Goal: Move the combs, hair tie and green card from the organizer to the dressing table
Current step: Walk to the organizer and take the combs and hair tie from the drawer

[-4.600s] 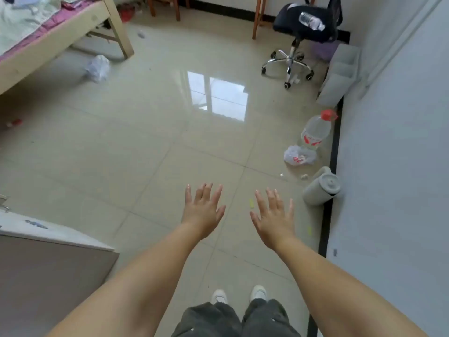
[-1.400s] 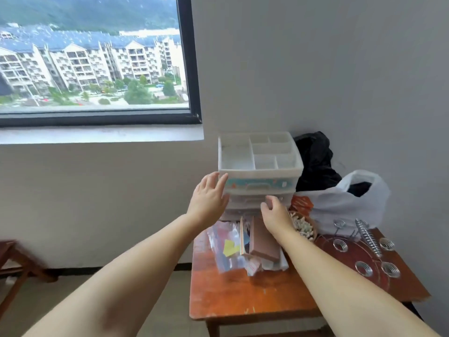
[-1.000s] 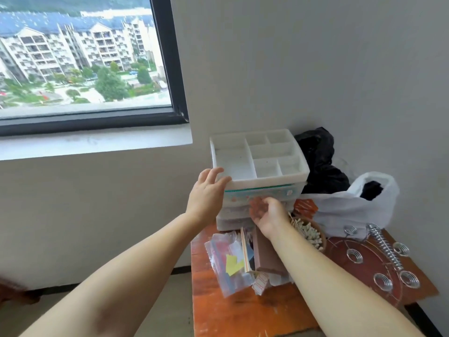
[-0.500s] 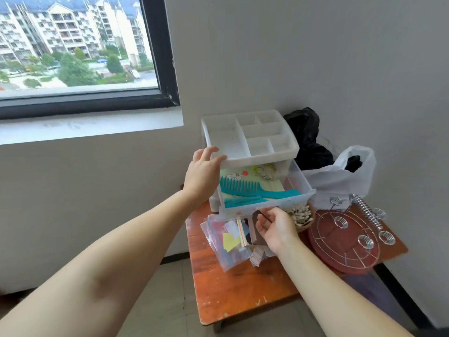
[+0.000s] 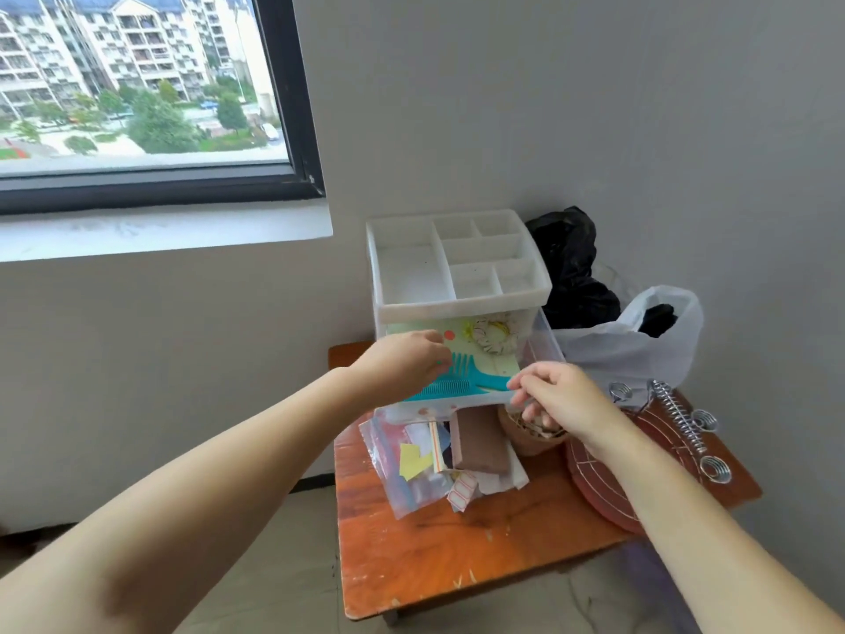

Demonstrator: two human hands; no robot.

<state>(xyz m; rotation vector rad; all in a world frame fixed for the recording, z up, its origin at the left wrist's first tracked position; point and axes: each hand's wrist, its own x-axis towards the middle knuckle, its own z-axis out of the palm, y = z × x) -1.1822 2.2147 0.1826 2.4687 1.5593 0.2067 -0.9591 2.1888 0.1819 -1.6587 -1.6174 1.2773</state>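
Observation:
A white organizer stands at the back of the orange wooden dressing table, its clear top drawer pulled out. Inside lie two teal combs on a pale green card, with a white patterned hair tie behind them. My left hand reaches into the drawer, fingertips curled down on the wide-tooth comb; the comb still lies flat. My right hand pinches the drawer's front right corner, beside the comb handle's tip.
In front of the organizer lie a clear bag of paper scraps, a brown block and a small bowl. A round red wire rack with metal coils fills the right side. White and black bags sit behind.
My left hand left the organizer's side and went into the open drawer onto the combs. My right hand shifted from under the drawer front to its right corner.

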